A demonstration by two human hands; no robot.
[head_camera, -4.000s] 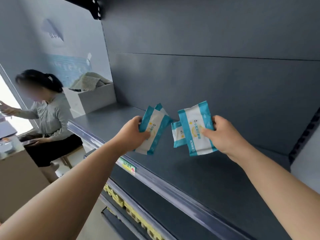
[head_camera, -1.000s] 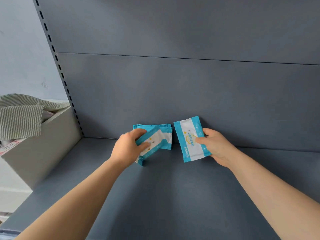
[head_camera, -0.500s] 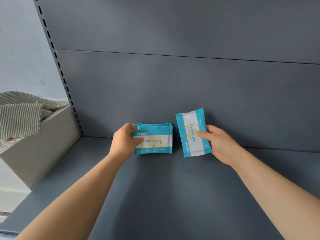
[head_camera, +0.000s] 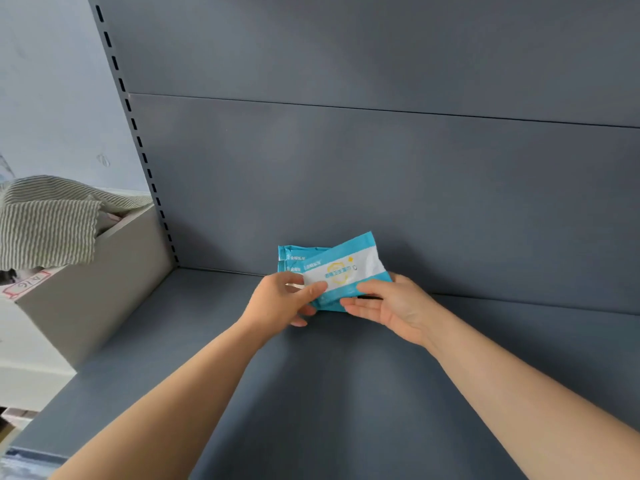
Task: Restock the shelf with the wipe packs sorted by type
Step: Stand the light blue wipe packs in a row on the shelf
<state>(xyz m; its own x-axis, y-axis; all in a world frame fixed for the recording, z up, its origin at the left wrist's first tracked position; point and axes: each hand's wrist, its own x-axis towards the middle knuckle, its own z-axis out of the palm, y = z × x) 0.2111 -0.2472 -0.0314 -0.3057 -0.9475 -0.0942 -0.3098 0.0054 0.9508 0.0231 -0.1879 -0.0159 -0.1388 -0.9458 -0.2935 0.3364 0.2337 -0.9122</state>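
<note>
A blue and white wipe pack (head_camera: 346, 271) is tilted in front of two like packs (head_camera: 290, 256) that stand on edge against the back panel of the grey shelf (head_camera: 311, 393). My left hand (head_camera: 277, 303) pinches the tilted pack's left end with thumb and fingers. My right hand (head_camera: 391, 306) holds its lower right side, thumb on the front and fingers underneath. Most of the standing packs are hidden behind the tilted one and my left hand.
A grey box (head_camera: 86, 289) with striped cloth (head_camera: 45, 230) hanging over it stands just past the shelf's left end. A slotted upright (head_camera: 138, 140) marks the back left corner. The grey back panel (head_camera: 381, 185) rises behind the packs.
My right hand has brought its upright pack leftward and turned it sideways, in front of the standing packs. My left hand left the standing packs and took the moved pack's left end.
</note>
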